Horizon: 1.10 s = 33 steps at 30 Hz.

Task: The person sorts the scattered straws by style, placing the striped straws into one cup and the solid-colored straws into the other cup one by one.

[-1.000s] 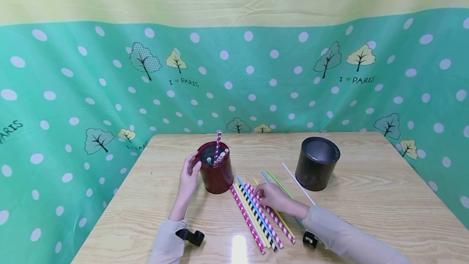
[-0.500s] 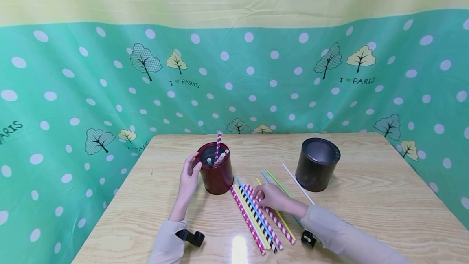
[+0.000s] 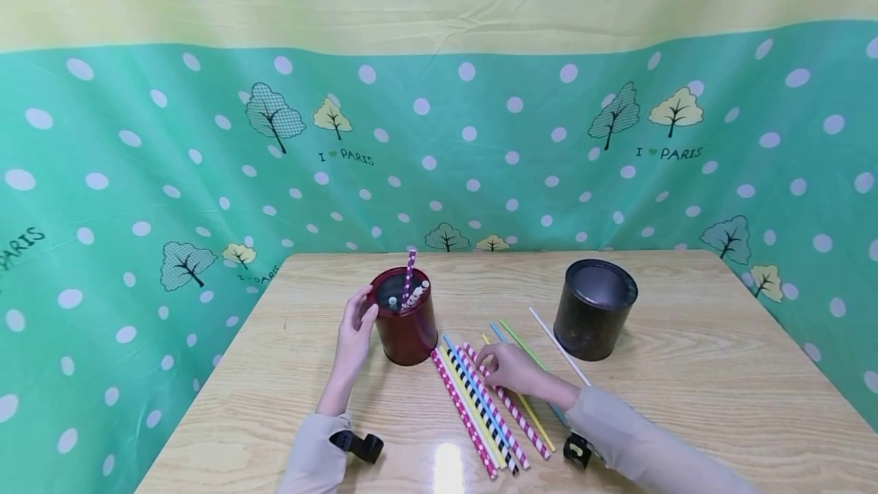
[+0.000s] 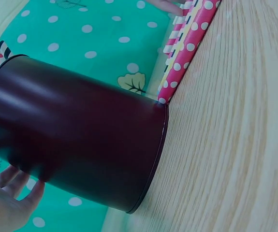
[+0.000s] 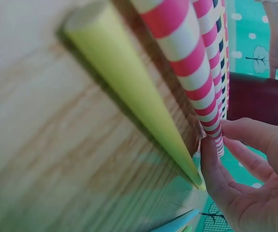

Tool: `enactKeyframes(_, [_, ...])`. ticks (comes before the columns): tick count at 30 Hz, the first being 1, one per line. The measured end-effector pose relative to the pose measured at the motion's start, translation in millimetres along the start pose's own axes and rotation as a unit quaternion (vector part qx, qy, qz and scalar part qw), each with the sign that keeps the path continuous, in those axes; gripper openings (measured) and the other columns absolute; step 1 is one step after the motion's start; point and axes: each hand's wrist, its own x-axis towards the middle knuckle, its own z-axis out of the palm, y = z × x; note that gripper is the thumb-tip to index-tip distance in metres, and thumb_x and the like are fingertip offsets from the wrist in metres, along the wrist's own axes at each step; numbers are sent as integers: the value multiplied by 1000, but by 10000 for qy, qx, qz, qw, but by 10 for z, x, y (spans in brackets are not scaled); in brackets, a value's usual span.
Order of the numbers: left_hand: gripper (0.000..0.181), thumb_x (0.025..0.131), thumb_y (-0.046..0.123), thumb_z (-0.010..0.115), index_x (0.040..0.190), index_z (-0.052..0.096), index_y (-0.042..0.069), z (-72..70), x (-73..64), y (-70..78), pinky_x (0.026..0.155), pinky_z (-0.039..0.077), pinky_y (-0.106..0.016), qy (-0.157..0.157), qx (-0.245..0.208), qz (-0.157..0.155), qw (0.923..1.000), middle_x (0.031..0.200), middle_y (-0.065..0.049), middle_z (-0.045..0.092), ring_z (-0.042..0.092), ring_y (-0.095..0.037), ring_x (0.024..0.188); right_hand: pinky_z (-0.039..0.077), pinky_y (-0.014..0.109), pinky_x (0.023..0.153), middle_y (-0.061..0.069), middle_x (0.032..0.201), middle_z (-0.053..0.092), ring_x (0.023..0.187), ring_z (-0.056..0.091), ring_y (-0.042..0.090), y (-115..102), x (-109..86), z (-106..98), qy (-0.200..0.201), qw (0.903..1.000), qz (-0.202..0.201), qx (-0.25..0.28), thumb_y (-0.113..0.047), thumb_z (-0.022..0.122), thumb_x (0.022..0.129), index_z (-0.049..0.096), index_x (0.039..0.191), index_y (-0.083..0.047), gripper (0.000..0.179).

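A dark red canister (image 3: 408,338) stands on the table, holding a purple dotted paper straw (image 3: 409,273) and several others. My left hand (image 3: 353,334) rests its fingertips against the canister's left side near the rim; the left wrist view shows those fingertips (image 4: 35,193) on its wall. To the right, my right hand (image 3: 514,368) pinches a pink-and-white striped straw (image 5: 197,79) between thumb and index finger, near its far end. Beside it lies a row of straws: another pink striped one, a blue, a black-and-white, yellow ones and a pink dotted one (image 3: 463,412).
A yellow straw (image 5: 134,92) lies just right of the pinched straw. Farther right are a green straw (image 3: 524,345), a blue one and a white straw (image 3: 559,345). A black canister (image 3: 593,319) stands at the right. Behind the table hangs a green dotted curtain (image 3: 473,151).
The head view has tilted up slightly. At my right fingertips the striped straw has shifted a little, and the yellow straw's far end has moved slightly right. Both hands stay almost in place.
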Motion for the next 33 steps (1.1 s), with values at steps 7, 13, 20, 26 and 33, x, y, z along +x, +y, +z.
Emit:
enactKeyframes(7, [38, 92, 7, 45, 128, 39, 0, -13, 13, -77, 91, 33, -12, -11, 80, 115, 9999, 127, -16, 42, 41, -1, 110, 36, 19, 43, 0, 62, 52, 52, 45, 8, 8, -6, -28, 114, 9997, 35, 193, 1, 66, 71, 62, 92, -3, 21])
enactKeyframes(13, [37, 91, 3, 44, 128, 39, -2, 5, -10, 28, 90, 33, -11, -9, -55, -20, 10000, 127, -17, 41, 42, 0, 108, 39, 19, 45, 0, 64, 53, 53, 46, 9, -13, -17, -68, 251, 9993, -7, 267, 2, 64, 71, 62, 93, -2, 23])
enactKeyframes(20, [37, 90, 0, 44, 127, 37, -6, 48, -53, 188, 89, 34, -10, 14, -31, 10, 10000, 126, -21, 41, 42, 2, 105, 40, 21, 48, 2, 69, 54, 58, 48, 10, -58, -13, -102, 392, 9985, 182, 336, 1, 66, 72, 62, 94, -3, 23])
enactKeyframes(26, [38, 90, 0, 44, 127, 38, -6, 41, -49, 183, 90, 34, -10, 15, -4, -20, 10000, 127, -21, 41, 42, 2, 106, 43, 21, 47, 4, 71, 57, 58, 50, 10, -88, -1, -123, 632, 9966, 109, 517, 3, 65, 71, 63, 94, -3, 23])
enactKeyframes(33, [38, 91, 1, 44, 127, 38, -4, 39, -41, 173, 90, 33, -11, -6, -55, -31, 10000, 128, -20, 40, 42, 1, 107, 46, 23, 47, 6, 73, 57, 55, 53, 11, -145, 1, -145, 738, 9922, 91, 1003, 4, 60, 74, 61, 99, -3, 26])
